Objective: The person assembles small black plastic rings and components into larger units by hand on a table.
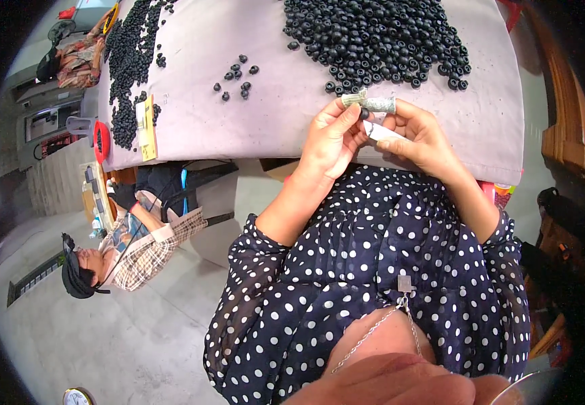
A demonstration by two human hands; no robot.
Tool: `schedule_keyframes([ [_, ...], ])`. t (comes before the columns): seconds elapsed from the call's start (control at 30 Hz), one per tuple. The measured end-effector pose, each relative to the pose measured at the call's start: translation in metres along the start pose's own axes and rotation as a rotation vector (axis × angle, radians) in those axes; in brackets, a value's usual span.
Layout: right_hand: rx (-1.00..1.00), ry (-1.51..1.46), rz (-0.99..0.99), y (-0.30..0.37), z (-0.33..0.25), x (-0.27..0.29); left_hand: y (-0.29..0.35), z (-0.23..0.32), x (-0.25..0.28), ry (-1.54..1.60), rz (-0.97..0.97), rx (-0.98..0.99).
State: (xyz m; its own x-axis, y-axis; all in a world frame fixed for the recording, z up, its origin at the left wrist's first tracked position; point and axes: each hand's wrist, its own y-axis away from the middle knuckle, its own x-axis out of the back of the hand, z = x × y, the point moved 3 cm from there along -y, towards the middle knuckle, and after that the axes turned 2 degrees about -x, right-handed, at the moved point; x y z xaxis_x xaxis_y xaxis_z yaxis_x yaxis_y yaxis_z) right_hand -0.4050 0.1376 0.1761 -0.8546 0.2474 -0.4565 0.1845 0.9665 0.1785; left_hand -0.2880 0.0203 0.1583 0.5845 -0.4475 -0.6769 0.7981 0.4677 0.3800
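My left hand (333,138) is closed, pinching a small round black part (365,115) between thumb and fingers at the table's near edge. In my right hand (422,140) is a small white handheld tool (382,132), gripped by the thumb and fingers; its tip comes close to the black part, and I cannot tell whether they touch. Pale wraps cover both index fingers, the right one a grey wrap (379,104). Just beyond my hands lies a large heap of black round parts (373,40), many with a hole in one face.
Several loose black parts (244,86) lie left of the heap on the cloth-covered table (205,128). Farther left are a pile of smaller black pieces (125,74), a yellow strip (146,128) and a red bowl (100,142). A co-worker (134,250) sits at left; another person (80,61) is beyond.
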Motion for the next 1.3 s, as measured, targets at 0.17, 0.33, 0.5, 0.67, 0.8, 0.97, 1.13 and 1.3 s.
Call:
schedule_keyframes([
  [0.17,-0.029,0.0,-0.005,0.0,-0.002,0.0,0.002,-0.001,-0.017,0.053,-0.007,0.018],
  [0.33,-0.034,-0.067,-0.052,-0.002,0.002,0.004,0.0,-0.002,-0.013,0.055,-0.067,0.034],
  [0.5,-0.045,-0.086,-0.06,-0.001,0.001,0.005,0.003,-0.002,-0.014,0.061,0.005,0.086],
  [0.67,-0.075,-0.123,-0.087,-0.001,0.002,0.007,0.004,0.001,-0.015,0.004,-0.011,0.061],
  [0.8,-0.076,-0.112,-0.069,-0.002,0.001,0.008,0.003,0.001,-0.014,0.008,-0.011,0.074],
  [0.97,-0.122,-0.127,-0.052,-0.003,0.004,0.009,0.002,0.0,-0.012,-0.02,-0.017,0.05],
  [1.13,-0.132,-0.221,-0.049,-0.005,0.01,0.016,0.004,0.001,-0.016,-0.023,-0.081,0.0],
  [1.3,-0.098,-0.234,-0.071,-0.004,0.007,0.014,0.003,0.0,-0.014,-0.028,-0.068,0.032],
])
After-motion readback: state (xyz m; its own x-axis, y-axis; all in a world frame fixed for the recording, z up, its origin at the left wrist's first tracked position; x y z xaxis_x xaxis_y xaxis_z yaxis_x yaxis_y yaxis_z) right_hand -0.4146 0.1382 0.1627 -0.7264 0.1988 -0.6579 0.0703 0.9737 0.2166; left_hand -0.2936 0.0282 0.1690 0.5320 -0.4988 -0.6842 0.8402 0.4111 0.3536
